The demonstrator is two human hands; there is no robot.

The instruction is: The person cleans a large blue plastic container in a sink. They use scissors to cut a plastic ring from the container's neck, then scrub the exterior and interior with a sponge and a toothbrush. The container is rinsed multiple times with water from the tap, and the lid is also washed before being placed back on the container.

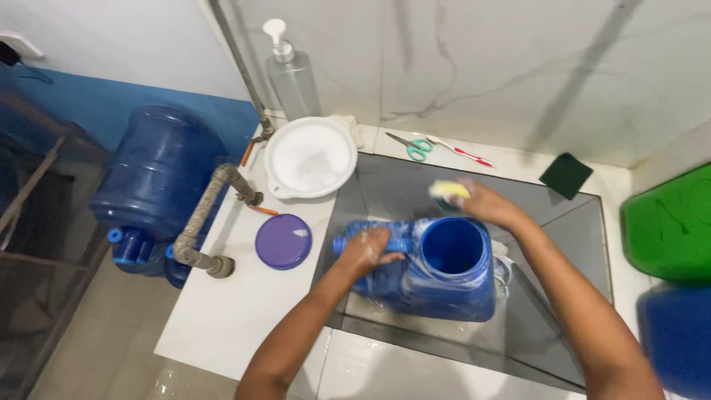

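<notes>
A big blue jug (433, 270) lies on its side in the grey sink (570, 222), with its wide round mouth facing up toward the camera. White soap foam covers much of it, so it is likely very slippery. It looks like hard plastic, stiff and not easy to break. It seems empty, so it is probably light for its size.

The left hand (364, 252) is closed around the jug's handle at the left end, and this handle looks like the best place to hold it. The smooth, soapy sides would slide away.

The right hand (485, 204) is above the far edge of the jug. Its fingers are curled around a yellow sponge (449, 190), which is a bit blurry.

On the white desk (222, 318) beside the sink sit a purple lid (283, 241) and a white bowl (309, 157) full of foam. A clear pump bottle (290, 70) stands by the wall. Scissors (411, 146) and a toothbrush (461, 151) lie behind the sink.
</notes>
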